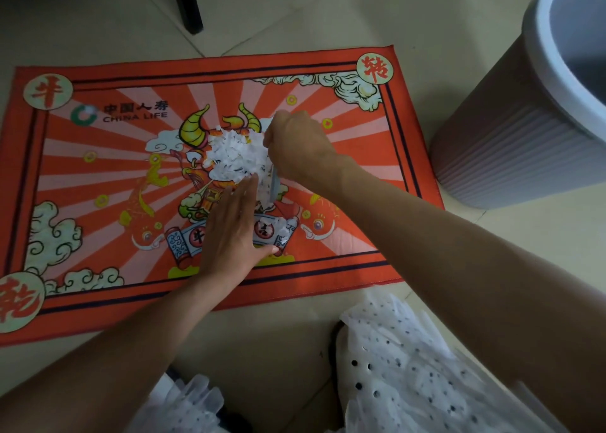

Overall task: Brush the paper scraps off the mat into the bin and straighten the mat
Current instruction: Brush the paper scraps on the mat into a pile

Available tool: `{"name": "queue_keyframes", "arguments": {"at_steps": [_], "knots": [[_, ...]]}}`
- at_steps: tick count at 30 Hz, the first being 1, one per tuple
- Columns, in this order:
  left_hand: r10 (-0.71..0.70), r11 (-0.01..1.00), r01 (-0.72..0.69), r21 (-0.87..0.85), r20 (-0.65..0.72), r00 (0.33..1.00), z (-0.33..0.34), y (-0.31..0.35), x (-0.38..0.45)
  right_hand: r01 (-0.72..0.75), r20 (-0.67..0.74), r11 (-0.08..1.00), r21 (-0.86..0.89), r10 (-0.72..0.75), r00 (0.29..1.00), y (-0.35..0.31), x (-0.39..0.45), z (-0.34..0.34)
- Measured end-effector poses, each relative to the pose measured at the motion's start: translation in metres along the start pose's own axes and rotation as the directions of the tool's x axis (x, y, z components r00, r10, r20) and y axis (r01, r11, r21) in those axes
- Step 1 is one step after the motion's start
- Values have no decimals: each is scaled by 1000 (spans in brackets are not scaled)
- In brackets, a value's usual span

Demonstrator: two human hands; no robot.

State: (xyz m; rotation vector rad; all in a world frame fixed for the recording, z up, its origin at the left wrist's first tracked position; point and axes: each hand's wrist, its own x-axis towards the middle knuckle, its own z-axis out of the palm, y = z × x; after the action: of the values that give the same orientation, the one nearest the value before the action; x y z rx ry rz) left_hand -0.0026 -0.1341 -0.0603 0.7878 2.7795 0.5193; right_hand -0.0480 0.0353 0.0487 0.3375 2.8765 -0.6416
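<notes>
A red mat [98, 177] with an ox picture lies on the tiled floor, slightly skewed. White paper scraps [234, 155] sit heaped at its middle. My right hand [298, 147] is at the heap's right side, its fingers curled round a thin grey-blue flat tool [274, 185] that stands on edge against the scraps. My left hand [234, 232] lies flat on the mat, fingers straight, its fingertips touching the near edge of the heap. The bin [511, 144], ribbed with a white rim, stands on the floor just right of the mat.
A black furniture leg [187, 3] stands on the floor beyond the mat's far edge. White dotted fabric [393, 367] of my clothing hangs at the bottom of the view. Pale floor tiles [344, 13] surround the mat.
</notes>
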Motion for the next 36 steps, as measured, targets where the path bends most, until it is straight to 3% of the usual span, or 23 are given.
{"name": "queue_keyframes", "arguments": {"at_steps": [9, 15, 22, 26, 29, 34, 36], "knots": [[7, 1000, -6, 22, -35, 999, -4, -11, 2, -29, -14, 1000, 3, 29, 999, 13, 0, -11], [3, 1000, -2, 14, -34, 999, -5, -16, -1, -104, 12, 967, 232, 105, 994, 46, -14, -18], [-3, 1000, 3, -4, -3, 1000, -5, -16, -2, -90, 2, 893, 440, 100, 995, 65, -32, -21], [12, 1000, -12, 2, 5, 1000, -4, -18, -2, -156, 30, 803, 575, 171, 985, 84, -44, -17], [35, 999, -35, 21, 16, 999, -3, -20, -2, -229, 106, 676, 701, 218, 970, 103, -63, -12], [60, 998, -61, 4, 44, 997, -2, -22, -3, -313, 230, 537, 784, 218, 949, 140, -105, 20], [73, 997, -74, 15, 32, 997, -1, -22, -3, -355, 277, 435, 827, 235, 932, 154, -117, 33]]}}
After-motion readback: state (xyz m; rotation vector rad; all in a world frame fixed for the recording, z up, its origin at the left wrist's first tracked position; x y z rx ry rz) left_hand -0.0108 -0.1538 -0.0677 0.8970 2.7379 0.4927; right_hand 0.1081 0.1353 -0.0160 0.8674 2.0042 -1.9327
